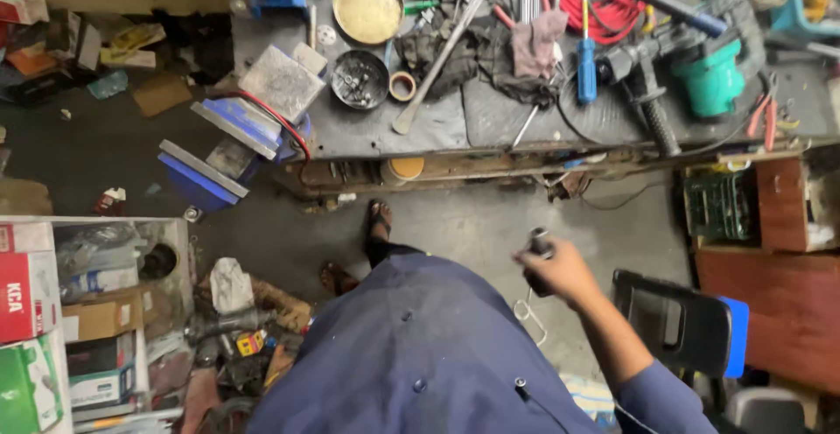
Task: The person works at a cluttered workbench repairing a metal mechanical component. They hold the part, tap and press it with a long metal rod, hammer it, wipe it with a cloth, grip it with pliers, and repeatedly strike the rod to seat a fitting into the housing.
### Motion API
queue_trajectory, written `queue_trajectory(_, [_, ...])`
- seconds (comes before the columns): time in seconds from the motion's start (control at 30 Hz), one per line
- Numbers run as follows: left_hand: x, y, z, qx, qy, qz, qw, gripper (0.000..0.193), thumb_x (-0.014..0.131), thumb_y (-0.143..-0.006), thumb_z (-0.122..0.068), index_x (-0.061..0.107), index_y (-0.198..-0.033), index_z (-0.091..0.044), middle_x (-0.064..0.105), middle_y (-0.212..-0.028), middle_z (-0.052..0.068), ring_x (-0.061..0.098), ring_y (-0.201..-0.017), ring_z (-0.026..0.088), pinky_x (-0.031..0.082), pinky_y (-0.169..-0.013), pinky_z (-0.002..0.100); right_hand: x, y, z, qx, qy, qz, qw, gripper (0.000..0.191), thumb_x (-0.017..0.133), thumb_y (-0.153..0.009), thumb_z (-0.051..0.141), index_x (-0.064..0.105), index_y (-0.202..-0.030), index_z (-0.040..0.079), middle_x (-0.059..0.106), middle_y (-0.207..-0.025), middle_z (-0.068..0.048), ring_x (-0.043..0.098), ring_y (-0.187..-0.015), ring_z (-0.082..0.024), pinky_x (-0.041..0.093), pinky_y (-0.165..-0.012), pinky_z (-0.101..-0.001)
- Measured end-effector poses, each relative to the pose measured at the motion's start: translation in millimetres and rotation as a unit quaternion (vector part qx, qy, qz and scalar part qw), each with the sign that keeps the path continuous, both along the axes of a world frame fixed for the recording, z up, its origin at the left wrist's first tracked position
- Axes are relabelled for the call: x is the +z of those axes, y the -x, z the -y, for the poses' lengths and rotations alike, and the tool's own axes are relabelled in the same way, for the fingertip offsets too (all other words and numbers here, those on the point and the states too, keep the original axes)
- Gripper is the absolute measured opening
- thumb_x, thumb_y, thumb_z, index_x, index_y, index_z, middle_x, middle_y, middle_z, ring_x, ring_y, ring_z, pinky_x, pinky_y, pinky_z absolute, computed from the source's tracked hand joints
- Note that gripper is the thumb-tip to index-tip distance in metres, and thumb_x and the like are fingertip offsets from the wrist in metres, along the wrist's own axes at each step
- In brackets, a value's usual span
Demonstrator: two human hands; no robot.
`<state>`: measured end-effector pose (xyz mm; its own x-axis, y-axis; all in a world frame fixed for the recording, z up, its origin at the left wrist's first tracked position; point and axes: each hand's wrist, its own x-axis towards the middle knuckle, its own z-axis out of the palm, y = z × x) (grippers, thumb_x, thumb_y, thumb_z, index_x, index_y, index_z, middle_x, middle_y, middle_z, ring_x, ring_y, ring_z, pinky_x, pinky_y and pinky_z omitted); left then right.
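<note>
The small dark cylindrical part [539, 248] was held in the head view above the concrete floor [472, 224], well short of the cluttered tabletop [437, 128], with the right hand [560, 272] clamped around its lower end. A firm, steady wrap kept it upright; the blur hid finer detail, and the left hand was out of view.

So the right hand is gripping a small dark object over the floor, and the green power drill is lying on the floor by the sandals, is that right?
Not quite. The head view shows the green power drill lying on the workbench, not on the floor by the sandals. The rest holds: the right hand grips a small dark object over the floor.
</note>
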<state>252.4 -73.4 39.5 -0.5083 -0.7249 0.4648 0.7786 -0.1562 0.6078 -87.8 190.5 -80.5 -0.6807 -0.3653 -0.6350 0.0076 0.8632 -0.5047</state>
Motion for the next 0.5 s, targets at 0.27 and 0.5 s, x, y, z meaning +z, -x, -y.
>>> queue_trajectory(0.27, [9, 5, 62, -0.058, -0.105, -0.002, 0.993, 0.036, 0.056, -0.110, -0.030, 0.043, -0.088, -0.005, 0.041, -0.067, 0.004, 0.035, -0.056, 0.013, 0.036, -0.056, 0.030, -23, 13, -28, -0.235, 0.327, 0.190, 0.896, 0.018, 0.073, -0.087, 0.019, 0.061, -0.093, 0.006, 0.061, -0.075, -0.005, 0.065, -0.069, -0.020, 0.056, -0.065, -0.0363])
queue_trajectory(0.5, [13, 123, 37, 0.046, 0.076, 0.126, 0.988, 0.040, 0.063, -0.110, -0.040, 0.046, -0.105, -0.004, 0.046, -0.086, 0.006, 0.045, -0.074, 0.014, 0.042, -0.070, 0.029, -13, 53, -28, -0.246, 0.451, 0.358, 0.780, 0.028, 0.060, -0.094, 0.032, 0.056, -0.106, 0.006, 0.062, -0.082, -0.008, 0.066, -0.080, -0.025, 0.055, -0.076, -0.0427])
